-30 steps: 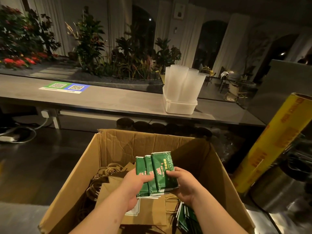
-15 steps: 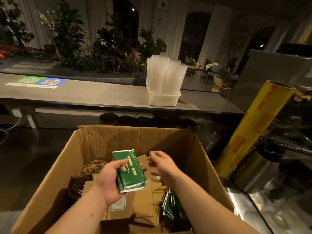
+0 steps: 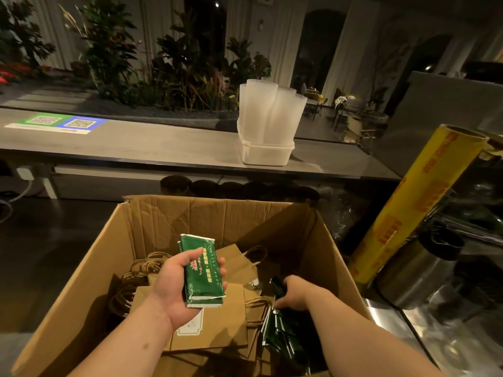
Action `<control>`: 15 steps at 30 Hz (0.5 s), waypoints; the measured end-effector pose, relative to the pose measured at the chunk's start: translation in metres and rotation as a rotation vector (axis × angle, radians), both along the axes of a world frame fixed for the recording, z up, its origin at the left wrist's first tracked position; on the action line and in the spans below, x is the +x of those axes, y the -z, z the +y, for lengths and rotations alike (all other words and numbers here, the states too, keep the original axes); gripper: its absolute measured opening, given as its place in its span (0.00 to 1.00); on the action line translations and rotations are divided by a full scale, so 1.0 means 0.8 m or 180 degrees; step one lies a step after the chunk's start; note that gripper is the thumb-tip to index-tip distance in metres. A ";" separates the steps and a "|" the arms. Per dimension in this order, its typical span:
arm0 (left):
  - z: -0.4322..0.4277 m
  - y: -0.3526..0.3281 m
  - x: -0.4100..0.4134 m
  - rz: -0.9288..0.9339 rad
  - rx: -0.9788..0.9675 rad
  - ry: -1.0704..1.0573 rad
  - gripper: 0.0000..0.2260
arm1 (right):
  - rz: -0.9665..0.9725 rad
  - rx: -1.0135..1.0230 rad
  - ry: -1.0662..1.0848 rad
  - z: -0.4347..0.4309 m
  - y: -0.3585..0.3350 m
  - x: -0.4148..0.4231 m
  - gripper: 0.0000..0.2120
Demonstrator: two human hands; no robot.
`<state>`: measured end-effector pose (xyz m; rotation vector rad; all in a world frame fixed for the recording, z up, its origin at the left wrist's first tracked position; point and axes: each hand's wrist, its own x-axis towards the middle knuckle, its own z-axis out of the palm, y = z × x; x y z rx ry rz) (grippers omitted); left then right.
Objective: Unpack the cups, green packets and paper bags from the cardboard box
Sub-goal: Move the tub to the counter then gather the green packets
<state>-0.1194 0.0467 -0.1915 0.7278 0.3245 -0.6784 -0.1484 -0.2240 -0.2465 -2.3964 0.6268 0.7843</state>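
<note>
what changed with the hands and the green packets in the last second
The right hand let go of the stack of green packets and dropped to the loose packets low on the right inside the cardboard box; whether it grips one is unclear. The left hand alone now holds the stack. The box, paper bags and cups stayed put.

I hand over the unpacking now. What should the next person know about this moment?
Left hand: holds a stack of green packets above the cardboard box.
Right hand: inside the box, fingers around loose packets.
Paper bags: lying in the box.
Cups: stacked in a tub on the counter, apparently done.
Left: remaining packets and all bags.
</note>
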 end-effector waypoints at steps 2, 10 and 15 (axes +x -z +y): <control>-0.001 -0.001 -0.001 -0.0021 0.0012 0.0024 0.20 | -0.0124 -0.0060 -0.0057 0.003 -0.001 -0.001 0.39; -0.001 -0.006 -0.007 -0.0021 0.0117 0.0069 0.18 | -0.0397 -0.0292 -0.0092 0.002 -0.013 0.004 0.15; 0.000 -0.005 -0.007 0.0027 0.0305 0.0032 0.17 | -0.1326 -0.0807 -0.1061 0.026 -0.038 0.000 0.16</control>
